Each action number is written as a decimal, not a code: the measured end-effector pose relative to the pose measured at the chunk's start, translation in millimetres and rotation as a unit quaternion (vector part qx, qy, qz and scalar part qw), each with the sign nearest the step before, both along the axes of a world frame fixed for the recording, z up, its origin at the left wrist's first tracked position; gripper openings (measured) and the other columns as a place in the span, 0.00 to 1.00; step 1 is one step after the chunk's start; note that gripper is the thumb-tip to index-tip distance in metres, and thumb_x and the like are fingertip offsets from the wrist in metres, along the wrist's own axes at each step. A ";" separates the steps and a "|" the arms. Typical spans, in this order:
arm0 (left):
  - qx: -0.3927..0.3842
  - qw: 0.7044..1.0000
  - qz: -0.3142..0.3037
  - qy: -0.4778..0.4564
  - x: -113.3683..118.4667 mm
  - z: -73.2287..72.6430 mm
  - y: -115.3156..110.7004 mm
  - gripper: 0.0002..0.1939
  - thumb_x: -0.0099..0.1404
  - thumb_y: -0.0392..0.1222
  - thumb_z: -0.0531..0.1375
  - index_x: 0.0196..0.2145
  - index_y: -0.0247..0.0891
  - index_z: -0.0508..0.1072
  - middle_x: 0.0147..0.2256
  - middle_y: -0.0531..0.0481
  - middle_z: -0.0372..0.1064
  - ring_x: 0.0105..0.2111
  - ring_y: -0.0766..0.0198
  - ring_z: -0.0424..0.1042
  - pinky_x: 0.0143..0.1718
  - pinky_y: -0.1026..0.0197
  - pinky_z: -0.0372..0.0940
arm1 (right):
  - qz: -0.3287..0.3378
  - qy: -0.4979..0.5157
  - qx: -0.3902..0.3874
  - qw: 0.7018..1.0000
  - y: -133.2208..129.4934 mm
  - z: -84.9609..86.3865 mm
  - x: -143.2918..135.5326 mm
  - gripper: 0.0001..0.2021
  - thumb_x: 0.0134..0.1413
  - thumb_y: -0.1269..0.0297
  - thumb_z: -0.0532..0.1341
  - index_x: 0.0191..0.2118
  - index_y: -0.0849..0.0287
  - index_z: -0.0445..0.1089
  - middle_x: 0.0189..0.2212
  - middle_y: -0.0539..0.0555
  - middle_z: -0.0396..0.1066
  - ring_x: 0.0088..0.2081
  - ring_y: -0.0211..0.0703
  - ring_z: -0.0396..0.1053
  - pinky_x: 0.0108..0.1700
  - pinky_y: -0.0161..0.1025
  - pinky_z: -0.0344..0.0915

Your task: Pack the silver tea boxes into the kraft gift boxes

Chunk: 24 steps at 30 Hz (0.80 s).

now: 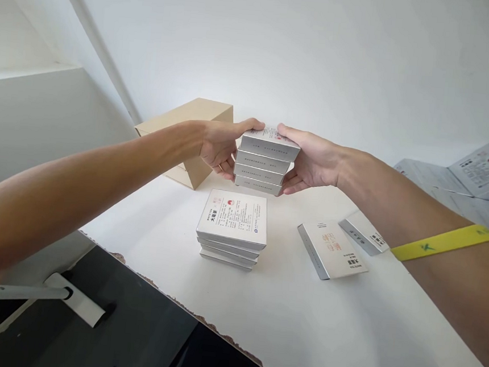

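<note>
Between my two hands a stack of several flat white tea boxes (263, 161) is held above the table, slightly uneven, printed sides facing me. My left hand (226, 146) grips its left side, thumb on top and fingers lower down. On the right side my right hand (309, 159) grips it the same way. Below and nearer to me, a second stack of white boxes (233, 219) stands on the white table (275, 317), its top box showing dark print and a small red mark.
A brown cardboard box (190, 116) stands at the back left against the wall. Right of the stacks lie a white box (333, 251) and another small box (364, 234). More white boxes (480, 175) are at the far right. The table's chipped edge (210, 324) runs diagonally in front.
</note>
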State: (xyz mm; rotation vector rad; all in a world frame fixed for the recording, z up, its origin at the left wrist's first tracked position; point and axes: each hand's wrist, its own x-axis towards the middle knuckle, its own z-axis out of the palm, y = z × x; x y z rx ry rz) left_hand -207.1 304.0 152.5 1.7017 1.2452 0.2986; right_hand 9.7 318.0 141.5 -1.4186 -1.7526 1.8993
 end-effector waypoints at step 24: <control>-0.228 0.972 0.029 -0.051 -4.8 -14.2 16.3 0.45 0.58 0.76 0.46 0.50 0.32 0.74 0.42 0.30 0.74 0.42 0.40 0.73 0.47 0.41 0.65 | -0.008 -0.018 -0.004 1.000 14.6 -8.1 -2.3 0.34 0.52 0.30 0.51 0.50 0.54 0.68 0.44 0.65 0.72 0.42 0.68 0.74 0.33 0.62 0.75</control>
